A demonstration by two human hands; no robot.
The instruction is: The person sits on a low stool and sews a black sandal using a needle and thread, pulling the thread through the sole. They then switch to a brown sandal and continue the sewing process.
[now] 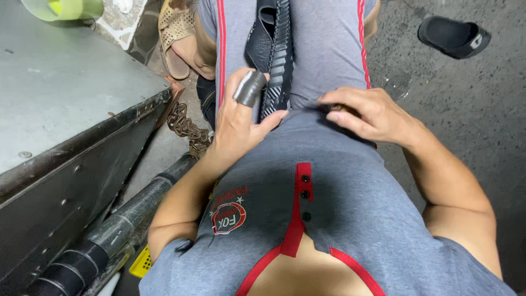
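Two hands rest on the lap: the left hand (236, 118), one finger wrapped in grey tape, lies loose beside one black strap (275, 60); the right hand (366, 114) is pinching a small brown piece (338, 109). The work seems unfinished. One chain (186, 129) hangs nearby.

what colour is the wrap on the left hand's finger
Dark grey, with a pale strip at its top edge. The finger wrap shows best in the head view.

Left hand (238, 118) resting in lap, fingers loosely curled, one fingertip wrapped dark. Right hand (367, 112) bent at wrist, grip closed, probably pinching something.
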